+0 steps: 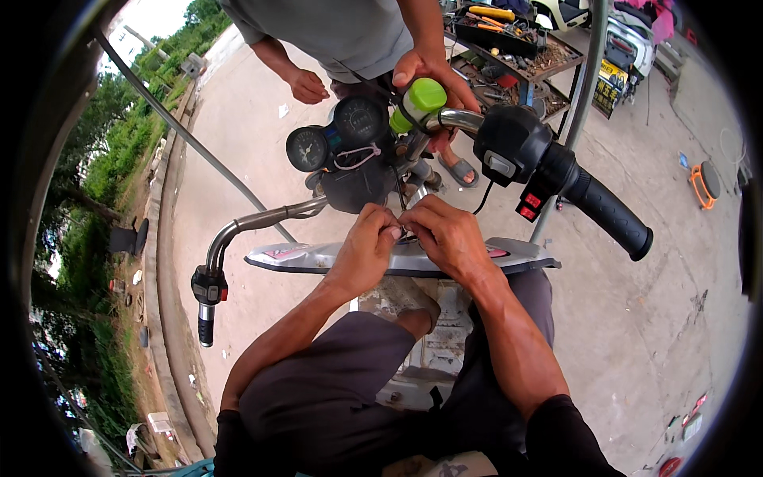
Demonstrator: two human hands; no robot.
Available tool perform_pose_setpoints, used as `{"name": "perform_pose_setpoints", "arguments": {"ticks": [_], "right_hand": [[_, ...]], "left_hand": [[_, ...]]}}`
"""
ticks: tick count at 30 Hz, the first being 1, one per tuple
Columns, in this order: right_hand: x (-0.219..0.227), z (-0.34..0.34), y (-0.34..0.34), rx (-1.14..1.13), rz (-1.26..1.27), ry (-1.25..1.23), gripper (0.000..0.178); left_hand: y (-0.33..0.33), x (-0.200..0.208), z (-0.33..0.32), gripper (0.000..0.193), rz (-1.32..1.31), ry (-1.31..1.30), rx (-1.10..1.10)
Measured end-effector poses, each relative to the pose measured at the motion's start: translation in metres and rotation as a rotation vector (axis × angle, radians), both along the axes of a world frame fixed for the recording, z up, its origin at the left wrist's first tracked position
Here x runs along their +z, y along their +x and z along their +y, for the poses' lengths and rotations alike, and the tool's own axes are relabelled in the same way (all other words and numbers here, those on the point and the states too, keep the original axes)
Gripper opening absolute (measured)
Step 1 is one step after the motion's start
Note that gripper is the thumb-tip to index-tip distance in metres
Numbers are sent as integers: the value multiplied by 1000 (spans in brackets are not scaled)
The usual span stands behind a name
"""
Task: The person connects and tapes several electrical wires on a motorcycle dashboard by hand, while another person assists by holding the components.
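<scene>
My left hand (367, 245) and my right hand (447, 238) meet below the instrument cluster, fingers pinched close together. What they hold is hidden among the fingers; dark wires seem to run near them. Just in front of them is the black back of the gauge housing (358, 188), with two round gauges (359, 119) on top. Below my hands stretches the silver front panel (298, 257) of the vehicle. Chrome handlebars (253, 220) curve out on both sides, the right one ending in a black grip (610, 208).
Opposite me a person in a grey shirt (326, 36) stands with one hand by a light green, round-ended object (427, 95) at the handlebar. Metal frame poles (184, 133) rise on both sides. A tool-laden cart (548, 60) stands at the far right, an orange-and-black round object (704, 184) on the concrete.
</scene>
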State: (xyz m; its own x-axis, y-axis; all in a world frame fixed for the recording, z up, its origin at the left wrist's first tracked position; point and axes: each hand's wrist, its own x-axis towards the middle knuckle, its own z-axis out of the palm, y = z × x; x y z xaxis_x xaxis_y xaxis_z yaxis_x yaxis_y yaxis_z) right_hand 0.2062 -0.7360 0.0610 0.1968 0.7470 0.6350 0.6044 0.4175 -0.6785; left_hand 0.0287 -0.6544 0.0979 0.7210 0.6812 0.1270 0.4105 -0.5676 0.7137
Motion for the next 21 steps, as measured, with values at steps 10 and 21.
{"name": "perform_pose_setpoints", "arguments": {"ticks": [10,21], "right_hand": [[-8,-1,-2,37,53,-16,18],[1,-12,3,117,67,-80,17]], "left_hand": [[-5,-1,1,13,-165,-844,125],[-5,22,-6,11,45,-698,53]]}}
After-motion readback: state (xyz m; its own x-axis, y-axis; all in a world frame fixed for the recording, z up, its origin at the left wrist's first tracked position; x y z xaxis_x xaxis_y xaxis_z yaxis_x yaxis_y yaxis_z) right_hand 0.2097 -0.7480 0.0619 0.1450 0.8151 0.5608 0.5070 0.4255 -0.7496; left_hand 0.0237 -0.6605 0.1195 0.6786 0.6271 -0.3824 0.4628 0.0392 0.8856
